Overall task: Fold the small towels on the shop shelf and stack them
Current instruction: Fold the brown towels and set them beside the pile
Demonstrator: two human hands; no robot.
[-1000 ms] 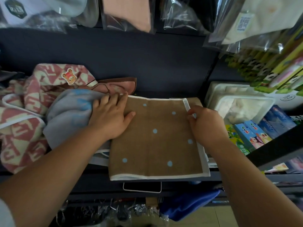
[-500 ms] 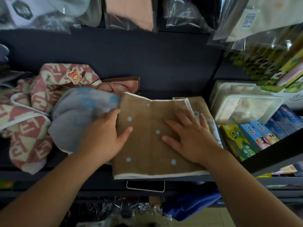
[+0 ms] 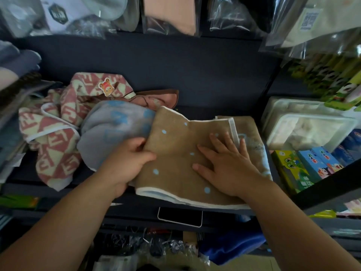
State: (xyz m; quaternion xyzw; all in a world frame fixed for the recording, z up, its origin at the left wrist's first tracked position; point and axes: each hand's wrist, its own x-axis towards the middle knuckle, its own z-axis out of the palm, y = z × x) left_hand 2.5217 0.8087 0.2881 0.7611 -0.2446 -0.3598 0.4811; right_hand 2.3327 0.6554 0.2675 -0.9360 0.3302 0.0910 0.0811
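A brown towel with light blue dots and white trim [image 3: 175, 141] lies on the dark shelf [image 3: 195, 75], over another brownish towel [image 3: 252, 137] at its right. My left hand [image 3: 127, 163] grips the brown towel's left edge, which is lifted and bunched. My right hand [image 3: 226, 163] lies flat on the towel's right half, fingers spread. To the left a grey towel with blue marks [image 3: 113, 126] is crumpled, with a pink and cream patterned towel [image 3: 56, 133] and a pink brown-trimmed one [image 3: 158, 96] behind it.
Clear plastic boxes [image 3: 304, 130] and small colourful cartons [image 3: 312, 163] stand to the right behind a dark shelf divider. Bagged goods [image 3: 170, 14] hang overhead. A white-rimmed price holder [image 3: 179, 218] sits on the shelf's front edge. Folded grey fabric [image 3: 17, 59] is at far left.
My right hand went from pinching the towel's right edge to lying flat on it. My left hand slid down and took hold of the left edge, lifting it so the towel wrinkles.
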